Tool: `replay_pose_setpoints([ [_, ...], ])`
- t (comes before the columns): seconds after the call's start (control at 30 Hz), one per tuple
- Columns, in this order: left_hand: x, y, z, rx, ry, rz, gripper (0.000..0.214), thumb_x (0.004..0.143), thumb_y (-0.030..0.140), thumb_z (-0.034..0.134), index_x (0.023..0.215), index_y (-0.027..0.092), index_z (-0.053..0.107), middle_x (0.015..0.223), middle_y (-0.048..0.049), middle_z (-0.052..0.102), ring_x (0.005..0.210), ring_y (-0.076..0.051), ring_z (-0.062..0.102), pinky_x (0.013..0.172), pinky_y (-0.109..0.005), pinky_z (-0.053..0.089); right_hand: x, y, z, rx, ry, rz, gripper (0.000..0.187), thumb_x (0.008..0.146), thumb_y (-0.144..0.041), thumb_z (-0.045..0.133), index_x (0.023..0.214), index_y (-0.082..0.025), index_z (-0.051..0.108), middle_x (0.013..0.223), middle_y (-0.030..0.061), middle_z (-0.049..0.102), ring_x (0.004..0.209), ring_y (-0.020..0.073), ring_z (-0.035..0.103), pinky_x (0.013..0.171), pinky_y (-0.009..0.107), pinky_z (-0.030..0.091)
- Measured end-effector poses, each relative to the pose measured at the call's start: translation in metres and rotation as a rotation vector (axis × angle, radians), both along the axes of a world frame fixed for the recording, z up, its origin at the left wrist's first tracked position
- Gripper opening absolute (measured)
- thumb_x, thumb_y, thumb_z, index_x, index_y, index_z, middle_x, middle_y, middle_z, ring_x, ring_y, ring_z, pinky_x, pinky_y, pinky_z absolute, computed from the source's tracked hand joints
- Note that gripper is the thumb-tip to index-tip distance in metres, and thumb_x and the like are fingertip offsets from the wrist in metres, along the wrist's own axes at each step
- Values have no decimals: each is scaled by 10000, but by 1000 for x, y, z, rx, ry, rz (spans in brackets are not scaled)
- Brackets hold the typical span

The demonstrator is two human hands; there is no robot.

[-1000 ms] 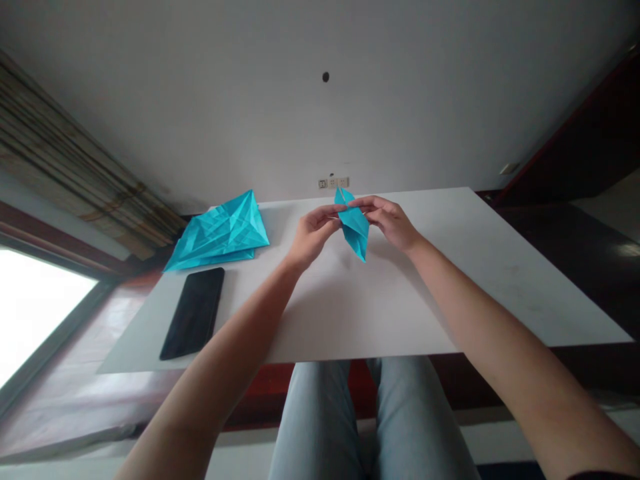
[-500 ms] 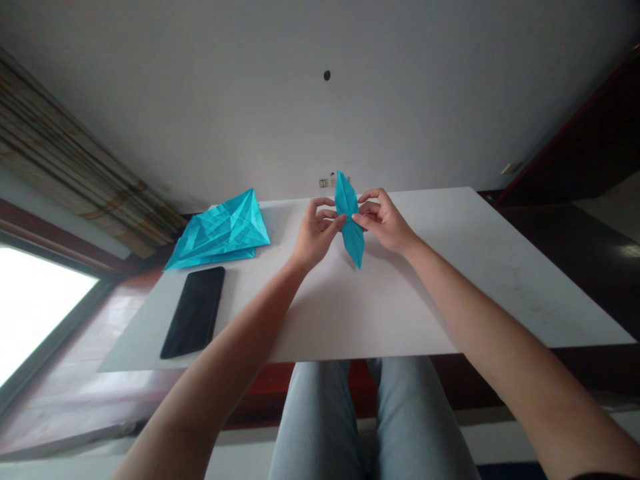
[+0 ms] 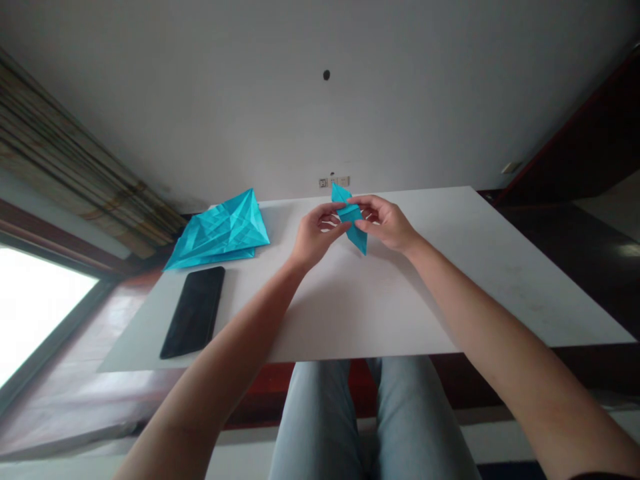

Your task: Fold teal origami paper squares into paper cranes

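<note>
A small piece of folded turquoise paper (image 3: 353, 215) is held up above the table between both hands. It has pointed ends at top and bottom and a horizontal flap or crease across its middle. My left hand (image 3: 319, 233) pinches its left edge with thumb and fingers. On the opposite edge, my right hand (image 3: 387, 223) grips the paper the same way, thumb in front. The fingers cover parts of the side edges.
Creased turquoise paper sheets (image 3: 225, 227) lie at the table's back left. In front of them is a black smartphone (image 3: 193, 312). The white table (image 3: 380, 320) ends near my legs (image 3: 320, 420). Wall sockets (image 3: 334, 181) are behind the table.
The paper's long narrow shape now looks shorter, with a horizontal fold across its middle. The fingers of both hands have shifted onto that middle part, and the lower tip points further right.
</note>
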State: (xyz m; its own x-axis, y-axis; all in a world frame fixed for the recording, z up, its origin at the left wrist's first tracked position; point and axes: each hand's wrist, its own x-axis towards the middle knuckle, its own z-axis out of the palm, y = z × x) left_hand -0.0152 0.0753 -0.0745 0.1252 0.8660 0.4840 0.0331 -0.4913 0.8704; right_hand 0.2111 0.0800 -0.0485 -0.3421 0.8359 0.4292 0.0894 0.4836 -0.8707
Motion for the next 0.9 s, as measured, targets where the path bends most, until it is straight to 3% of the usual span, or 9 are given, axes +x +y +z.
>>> replay_pose_setpoints([
  [0.27, -2, -1, 2, 42, 57, 24, 440, 833, 374, 993, 1222, 223, 852, 938, -37, 812, 834, -162, 717, 817, -311, 601, -1, -2, 2, 77, -42, -80, 319, 896, -458, 919, 1169, -302, 866, 1040, 37, 814, 927, 234, 716, 857, 411, 590],
  [0.47, -4, -8, 9, 184, 162, 101, 168, 945, 395, 932, 1049, 267, 900, 939, -33, 748, 838, -160, 680, 809, -318, 589, 0, -7, 11, 180, -88, -141, 348, 889, -643, 934, 1011, -321, 880, 1054, 58, 751, 954, 255, 664, 825, 425, 577],
  [0.63, 0, -4, 4, 85, 27, 66, 464, 919, 669, 930, 917, 222, 806, 942, -48, 741, 820, -163, 695, 748, -315, 574, 2, -3, 8, 178, -105, -153, 417, 875, -687, 933, 1039, -313, 851, 1131, 56, 760, 995, 257, 670, 864, 424, 568],
  [0.73, 1, 1, 0, 0, -76, -32, 576, 920, 770, 884, 988, 217, 740, 924, -45, 774, 842, -178, 751, 786, -330, 608, 1, 1, 3, 114, -107, -141, 427, 879, -670, 929, 1056, -294, 828, 1091, 54, 800, 994, 265, 704, 911, 441, 567],
  [0.9, -1, 5, -4, 73, -92, -35, 607, 965, 685, 888, 1352, 276, 664, 1005, -19, 782, 819, -157, 781, 791, -308, 648, -1, 2, 0, 65, -72, -102, 490, 874, -707, 916, 1052, -264, 809, 1032, 49, 818, 918, 238, 707, 926, 435, 590],
])
